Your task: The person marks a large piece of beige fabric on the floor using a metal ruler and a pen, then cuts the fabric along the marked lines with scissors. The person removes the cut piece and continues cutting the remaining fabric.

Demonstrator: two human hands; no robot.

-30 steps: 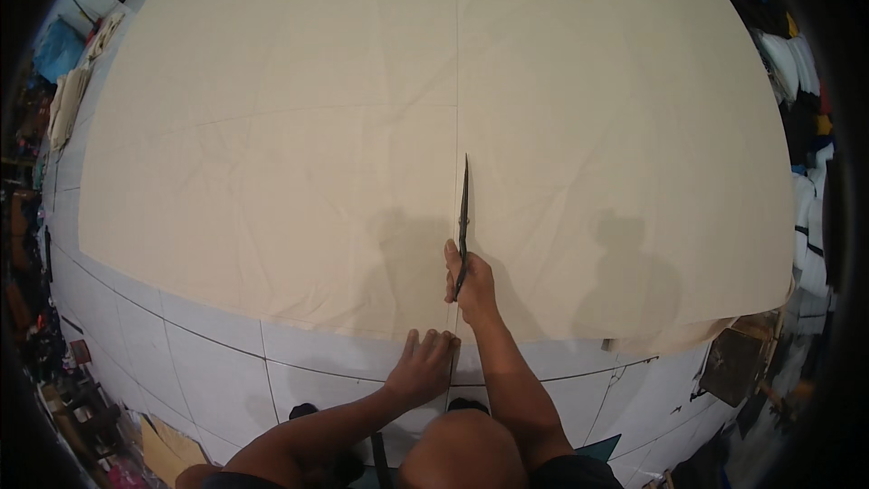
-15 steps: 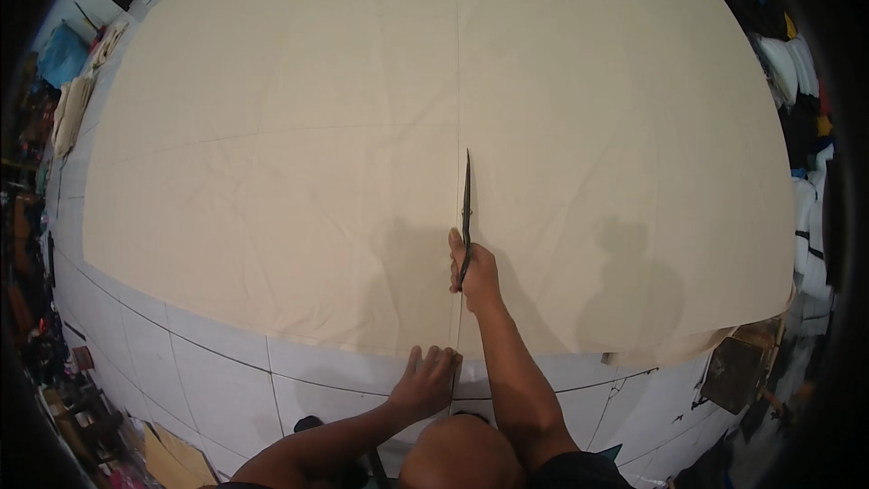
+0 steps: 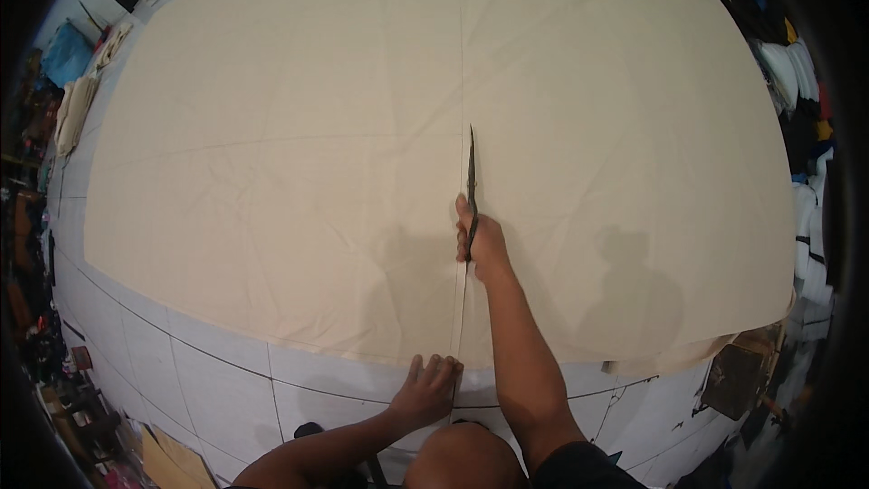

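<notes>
A large sheet of cream fabric (image 3: 272, 190) is spread on the white tiled floor (image 3: 226, 358). My right hand (image 3: 487, 243) is closed around the handles of dark scissors (image 3: 472, 163), whose blades point away from me along a faint straight line on the fabric. Behind the scissors a cut runs through the fabric back to its near edge. At that edge, just left of the cut, my left hand (image 3: 427, 391) grips the fabric with its fingers over the top; its thumb is hard to make out.
A brown box-like object (image 3: 738, 369) stands by the near right corner. Piles of white and dark cloth (image 3: 815, 240) line the right side. At the left lie folded cream cloth (image 3: 75, 113) and a blue bag (image 3: 68, 54). A cardboard piece (image 3: 176, 459) is at the lower left.
My right hand and the scissors have moved farther away along the line, and the cut behind them shows longer. My left hand has stayed at the near edge.
</notes>
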